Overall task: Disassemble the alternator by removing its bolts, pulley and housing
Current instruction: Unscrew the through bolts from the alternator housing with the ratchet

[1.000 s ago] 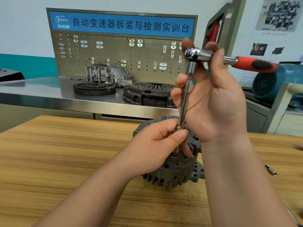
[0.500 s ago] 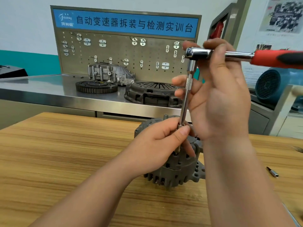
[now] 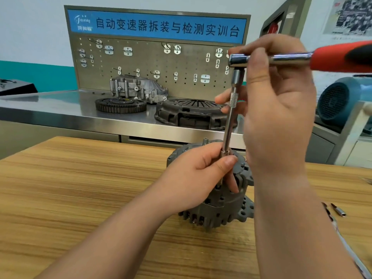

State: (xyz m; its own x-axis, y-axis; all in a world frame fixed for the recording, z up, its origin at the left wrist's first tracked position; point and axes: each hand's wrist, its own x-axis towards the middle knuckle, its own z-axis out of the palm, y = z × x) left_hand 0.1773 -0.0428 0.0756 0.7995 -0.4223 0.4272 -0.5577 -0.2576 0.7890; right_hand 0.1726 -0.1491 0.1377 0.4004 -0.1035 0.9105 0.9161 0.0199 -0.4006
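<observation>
1. The alternator [image 3: 221, 210] stands on end on the wooden table [image 3: 80, 198], a bit right of the middle. Its dark grey finned housing faces the camera.
2. An extension bar [image 3: 229, 121] runs nearly straight up from the top of the alternator. The left hand [image 3: 197, 176] is wrapped around its lower end, thumb and fingers pinching the socket part right where it meets the housing (the bolt itself is hidden under the fingers).
3. The right hand [image 3: 277, 109] grips the chrome head of the ratchet [image 3: 239, 60] at the top of the bar. The fingertips also touch the knurled band lower down. The red and black handle runs off the right edge.
4. On the table to the right, well apart from the alternator, lies a small metal bit [image 3: 339, 210].
5. Behind the table is a steel bench [image 3: 50, 109] holding a toothed ring gear [image 3: 120, 105], a clutch cover [image 3: 191, 113] and a cast aluminium casing [image 3: 136, 88].
6. Behind those is a pegboard [image 3: 151, 65] with hooks, topped by a blue sign [image 3: 157, 26] in Chinese lettering. A blue-green motor [image 3: 338, 101] sits at the right.
7. Compared with a second ago, the ratchet handle has swung round from pointing off to the back right to lying roughly level across the view. The left hand hasn't budged from the socket and the alternator sits in the same spot.
</observation>
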